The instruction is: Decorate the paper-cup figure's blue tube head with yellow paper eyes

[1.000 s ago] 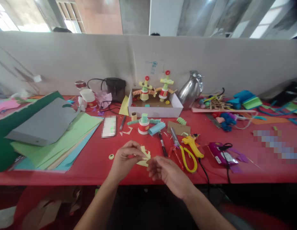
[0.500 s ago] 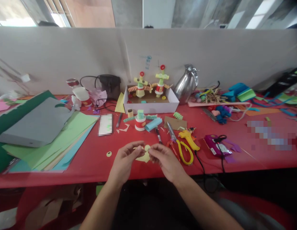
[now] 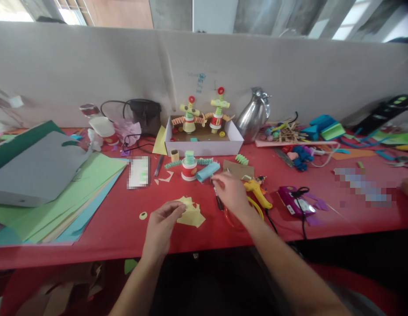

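My left hand (image 3: 162, 221) is closed in a pinch on the near edge of a yellow paper scrap (image 3: 191, 213) lying on the red table (image 3: 108, 228). My right hand (image 3: 230, 192) reaches forward, its fingers curled down over the far end of a black marker (image 3: 219, 202). Under its wrist lie scissors with yellow and red handles (image 3: 256, 210). Just beyond its fingertips are a blue paper roll (image 3: 207, 171) and a paper-cup figure with green folded arms (image 3: 189, 169).
A white box (image 3: 204, 147) holds two paper figures, with a metal jug (image 3: 253, 116) to its right. A yellow glue gun (image 3: 257, 192) and a purple gadget (image 3: 291, 195) lie right of my hand. Stacked coloured sheets (image 3: 59, 188) cover the left. A small yellow ring (image 3: 143, 215) lies nearby.
My right hand left the yellow paper and moved forward and right to the marker. The left hand stays pinched on the yellow paper, which now rests on the table.
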`<state>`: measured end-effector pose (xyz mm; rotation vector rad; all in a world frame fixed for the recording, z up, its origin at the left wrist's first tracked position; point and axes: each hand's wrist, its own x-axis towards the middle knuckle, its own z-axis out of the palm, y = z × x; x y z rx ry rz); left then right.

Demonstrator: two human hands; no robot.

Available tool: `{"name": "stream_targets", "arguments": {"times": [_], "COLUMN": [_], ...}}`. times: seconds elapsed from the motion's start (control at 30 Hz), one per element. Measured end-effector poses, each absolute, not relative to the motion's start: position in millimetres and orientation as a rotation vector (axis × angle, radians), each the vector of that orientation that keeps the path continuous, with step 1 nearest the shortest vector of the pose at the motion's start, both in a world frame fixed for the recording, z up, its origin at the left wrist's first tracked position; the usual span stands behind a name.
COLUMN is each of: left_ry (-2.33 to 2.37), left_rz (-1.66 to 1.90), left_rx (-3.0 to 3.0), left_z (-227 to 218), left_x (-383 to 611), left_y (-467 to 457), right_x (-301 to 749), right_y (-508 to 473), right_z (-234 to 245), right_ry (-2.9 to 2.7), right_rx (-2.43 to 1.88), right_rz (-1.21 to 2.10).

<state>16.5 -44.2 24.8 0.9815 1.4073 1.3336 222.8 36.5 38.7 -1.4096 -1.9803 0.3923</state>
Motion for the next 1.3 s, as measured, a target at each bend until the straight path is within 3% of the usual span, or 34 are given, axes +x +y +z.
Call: {"name": "stream_targets", "arguments": {"times": [0.23, 0.4, 0.57, 0.73, 0.93, 1.13, 1.3], "left_ry": [1.270, 1.565, 1.449, 1.621, 1.973, 1.565, 1.502], "left_rz": [0.876, 0.914, 0.835, 0.883, 1.445, 1.394, 1.355], "left_rx": [1.896, 2.136, 2.338, 2.114, 1.556, 0.937, 0.850], "left_z": [5, -11, -12, -13, 1, 8, 5], "left_x": [2, -6, 1, -9, -26, -24, -15], "left_y": [-47, -44, -49, -25, -35, -58, -51], "right_x": [218, 213, 221, 211, 179, 176, 182], "right_y": [106, 102, 84, 36, -15, -14, -14], "right_z": [42, 31, 45, 54, 29, 5, -9], "right_ry": [-2.409, -2.498, -2.466, -2.349, -2.465, -2.414, -2.278], "right_rx": [-1.433, -1.472, -1.459, -1.301, -1.222, -1.183, -1.067], "right_rz": [0.030, -0.113, -0.200, -0.053, 0.212, 0.361, 0.478]}}
